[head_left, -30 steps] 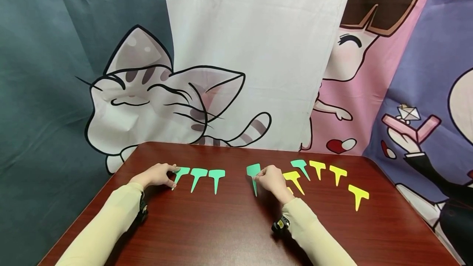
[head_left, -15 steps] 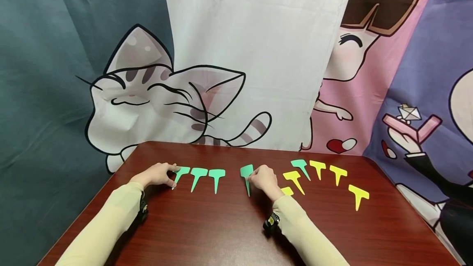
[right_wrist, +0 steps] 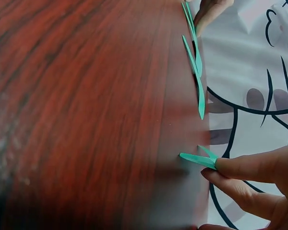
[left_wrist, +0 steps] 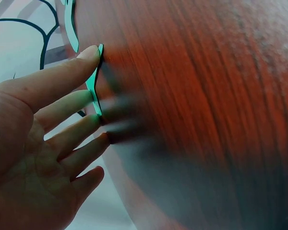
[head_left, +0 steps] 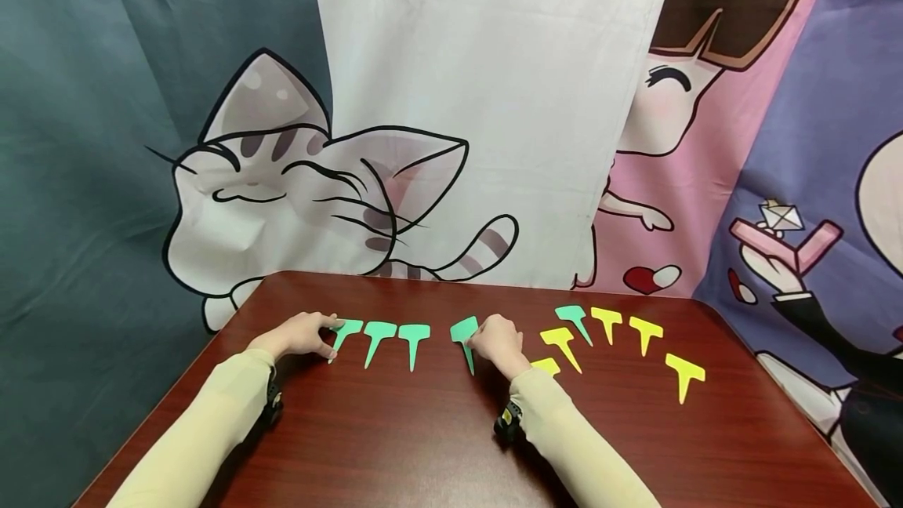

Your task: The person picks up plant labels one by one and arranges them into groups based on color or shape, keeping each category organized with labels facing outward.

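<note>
Thin T-shaped plant labels, green and yellow, are spread over the table. My right hand [head_left: 496, 342] pinches a green plant label [head_left: 462, 330] by its right side, head away from me and stem pointing towards me. In the right wrist view, thumb and finger meet on that label [right_wrist: 207, 161]. My left hand [head_left: 299, 334] stays by the leftmost green label [head_left: 348, 328], its fairly straight fingers touching it. The left wrist view has the thumb overlapping one end of this label [left_wrist: 91, 82]. Two green labels, a middle one [head_left: 379, 330] and a right one [head_left: 414, 332], complete a row beside it.
Right of my right hand lie a loose green label [head_left: 573, 313] and several yellow ones, including a yellow label [head_left: 684, 368] farthest right. My right forearm partly covers another yellow label [head_left: 546, 365]. A printed cloth [head_left: 487, 100] hangs behind the table [head_left: 395, 437].
My right hand has carried its green label leftwards, closer to the row, and the label has tilted slightly. One yellow label is less covered by that arm. The left hand has stayed put.
</note>
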Available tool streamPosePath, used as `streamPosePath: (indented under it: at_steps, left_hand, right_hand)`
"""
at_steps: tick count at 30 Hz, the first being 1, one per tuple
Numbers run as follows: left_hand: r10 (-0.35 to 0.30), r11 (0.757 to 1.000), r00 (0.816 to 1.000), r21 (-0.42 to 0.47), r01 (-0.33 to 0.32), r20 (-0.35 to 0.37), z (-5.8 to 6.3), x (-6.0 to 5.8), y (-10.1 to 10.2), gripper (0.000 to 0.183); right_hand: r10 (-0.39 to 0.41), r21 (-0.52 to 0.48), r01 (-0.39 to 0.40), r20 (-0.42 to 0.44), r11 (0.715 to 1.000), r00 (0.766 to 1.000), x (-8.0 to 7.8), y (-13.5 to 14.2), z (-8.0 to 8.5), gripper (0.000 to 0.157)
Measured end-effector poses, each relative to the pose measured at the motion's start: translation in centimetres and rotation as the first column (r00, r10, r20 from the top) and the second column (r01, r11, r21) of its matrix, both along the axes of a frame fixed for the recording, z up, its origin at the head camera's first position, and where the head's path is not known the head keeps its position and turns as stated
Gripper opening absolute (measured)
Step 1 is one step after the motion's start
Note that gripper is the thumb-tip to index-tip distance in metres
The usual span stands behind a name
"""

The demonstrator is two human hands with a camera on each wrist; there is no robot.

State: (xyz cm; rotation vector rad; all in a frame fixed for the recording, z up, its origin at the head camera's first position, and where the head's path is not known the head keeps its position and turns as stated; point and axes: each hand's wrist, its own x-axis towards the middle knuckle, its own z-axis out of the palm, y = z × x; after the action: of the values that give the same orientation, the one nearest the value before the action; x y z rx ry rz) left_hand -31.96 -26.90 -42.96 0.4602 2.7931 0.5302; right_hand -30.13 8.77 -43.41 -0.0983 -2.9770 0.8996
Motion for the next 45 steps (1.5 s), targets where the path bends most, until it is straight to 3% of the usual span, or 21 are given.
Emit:
streamPosePath:
  at_steps: [13, 45]
  left_hand:
    - [-0.010, 1.000, 1.000, 0.001, 0.010, -0.017, -0.2, 0.0, 0.0, 0.068]
    - [-0.008, 1.000, 1.000, -0.002, 0.008, -0.016, -0.1, -0.1, 0.0, 0.067]
  right_hand:
    - [-0.015, 0.083, 0.019, -0.045, 0.996, 0.999, -0.5, -0.8, -0.9, 0.047]
    - [-0.039, 0.115, 0.047, -0.065, 0.992, 0.997, -0.8, -3.0, -1.2, 0.027]
